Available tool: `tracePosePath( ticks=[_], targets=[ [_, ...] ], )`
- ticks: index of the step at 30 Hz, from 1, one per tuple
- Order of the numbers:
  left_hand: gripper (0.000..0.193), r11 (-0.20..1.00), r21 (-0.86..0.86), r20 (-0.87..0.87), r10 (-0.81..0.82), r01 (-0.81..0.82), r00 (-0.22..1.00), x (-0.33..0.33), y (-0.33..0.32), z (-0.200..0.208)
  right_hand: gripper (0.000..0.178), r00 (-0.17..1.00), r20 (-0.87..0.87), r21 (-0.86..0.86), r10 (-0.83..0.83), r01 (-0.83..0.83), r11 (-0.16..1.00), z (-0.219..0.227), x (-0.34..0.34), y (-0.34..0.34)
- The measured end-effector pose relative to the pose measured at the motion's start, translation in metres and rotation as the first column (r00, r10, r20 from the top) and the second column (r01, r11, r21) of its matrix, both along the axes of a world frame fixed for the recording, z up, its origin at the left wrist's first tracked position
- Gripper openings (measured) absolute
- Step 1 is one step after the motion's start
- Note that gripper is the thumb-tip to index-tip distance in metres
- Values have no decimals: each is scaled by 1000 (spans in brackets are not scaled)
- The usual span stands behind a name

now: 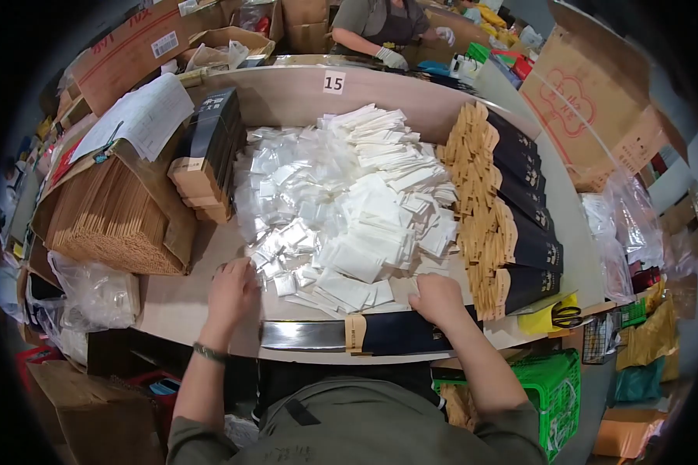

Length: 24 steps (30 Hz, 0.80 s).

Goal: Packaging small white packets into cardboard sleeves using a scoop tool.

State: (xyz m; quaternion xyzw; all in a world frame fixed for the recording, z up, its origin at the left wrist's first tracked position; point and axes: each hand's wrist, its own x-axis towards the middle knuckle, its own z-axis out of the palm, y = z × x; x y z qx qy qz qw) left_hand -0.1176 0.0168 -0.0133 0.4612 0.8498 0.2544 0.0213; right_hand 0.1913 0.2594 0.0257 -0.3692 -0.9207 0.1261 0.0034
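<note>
My left hand [234, 290] is at the near left edge of the heap, its fingers curled down beside small shiny silver packets [291, 236]. What those fingers hold, if anything, is hidden. My right hand [437, 297] is closed over the near right of the heap, beside flat white packets [368, 248]; its grip is hidden too. The right wrist crosses a dark paper sleeve [395, 333] with a tan end, lying along the table's front edge. Left of that sleeve, a shiny metal strip [302, 335] runs along the edge.
Dark sleeves with tan ends [523, 225] are stacked at the right, others [209, 147] at the back left. A carton of brown cardboard pieces [112, 213] stands left. Scissors [566, 314] sit in a yellow holder at the right edge. Another person [388, 35] works beyond the back panel.
</note>
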Motion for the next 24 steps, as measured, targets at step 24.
tracePosePath(
  ticks=[24],
  targets=[
    [23, 985, 173, 78, 9, -23, 997, 121, -11, -15, 11, 926, -144, 56, 348, -343, 938, -41, -70, -38]
  ],
)
